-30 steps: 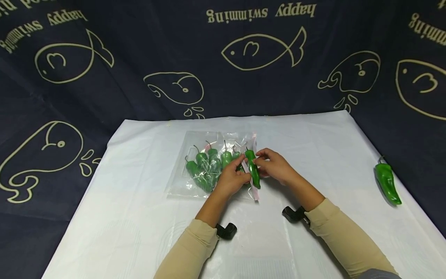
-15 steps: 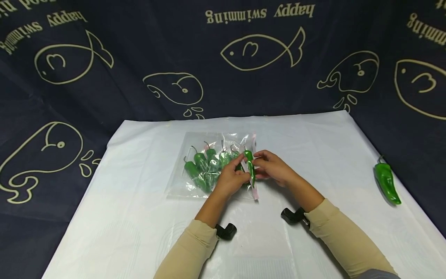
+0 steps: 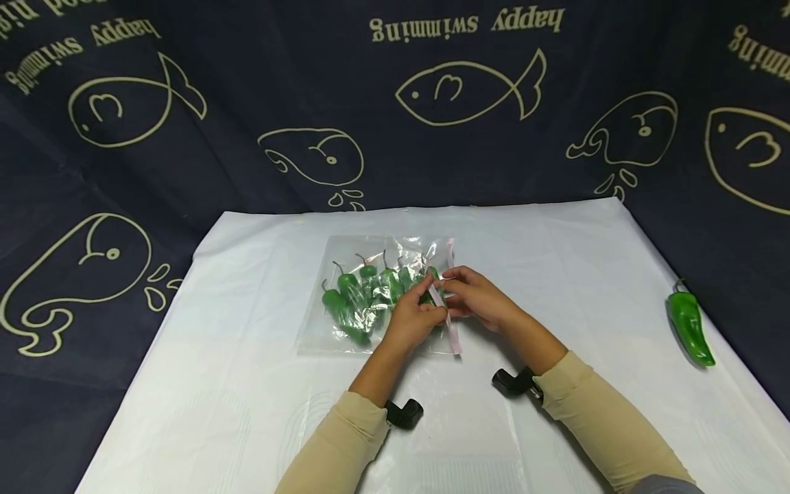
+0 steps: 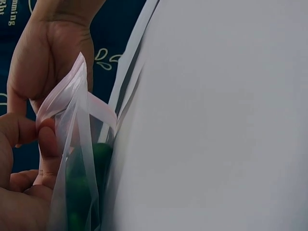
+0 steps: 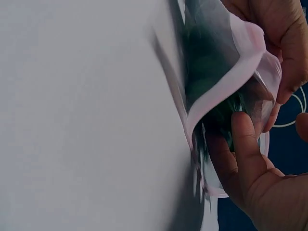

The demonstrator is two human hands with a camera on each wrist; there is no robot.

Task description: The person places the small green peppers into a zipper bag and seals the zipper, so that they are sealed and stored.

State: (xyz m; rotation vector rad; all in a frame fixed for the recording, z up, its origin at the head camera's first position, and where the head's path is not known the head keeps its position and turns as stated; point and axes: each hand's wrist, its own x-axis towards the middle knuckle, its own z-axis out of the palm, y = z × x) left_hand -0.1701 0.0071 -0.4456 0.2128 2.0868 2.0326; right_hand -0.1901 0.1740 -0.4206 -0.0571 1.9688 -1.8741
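Observation:
In the head view a clear plastic bag (image 3: pixel 315 336) with a pink-edged mouth lies on the white table, several green chili peppers (image 3: pixel 335 302) inside. My left hand (image 3: pixel 410 315) pinches the bag's mouth between thumb and fingers, holding it apart; the left wrist view shows the raised pink edge (image 4: pixel 79 72). My right hand (image 3: pixel 478 298) reaches into the mouth from the right. Seen from the right wrist, its extended fingers (image 5: pixel 248 144) touch a dark green pepper (image 5: pixel 221 115) just inside. That pepper is partly hidden by the bag film and fingers.
Another green chili pepper (image 3: pixel 690 328) lies alone near the right edge of the white table (image 3: pixel 247 384). Behind the table hangs a dark blue cloth (image 3: pixel 308 68) with fish drawings. Both wrists carry black camera mounts (image 3: pixel 404 414).
The pepper at the right hand has moved left through the bag's mouth and now lies inside. My right hand has followed it slightly left. The left hand keeps its place on the bag.

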